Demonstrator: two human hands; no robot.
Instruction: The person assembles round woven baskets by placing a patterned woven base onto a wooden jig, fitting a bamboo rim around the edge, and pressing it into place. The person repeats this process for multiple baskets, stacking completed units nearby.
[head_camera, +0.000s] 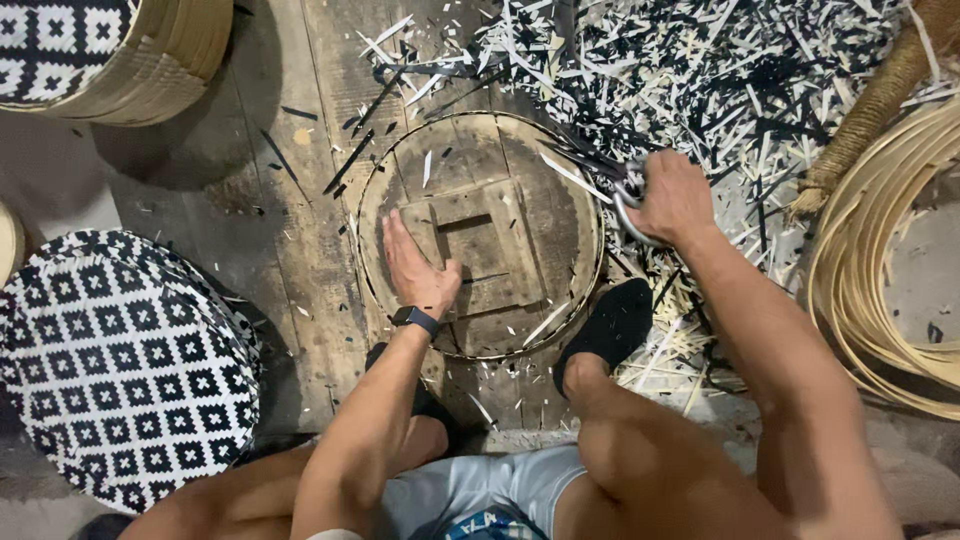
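Knees and pale blue shorts (480, 490) lie nearest to me, because I sit low over the work; my left hand (420, 268), with a dark wristband (415, 320), rests flat on the round wooden disc with a square block in its middle (480, 235), fingers together and stretched toward 12 o'clock, holding it steady; my right hand (675, 198), at 3 o'clock from the disc's centre, is closed around metal shears (625, 205), kept off to the side; black and pale strip cuttings (720, 80) are heaped at 1 o'clock; a black-and-white checkered woven lid (120, 360) waits at 9 o'clock.
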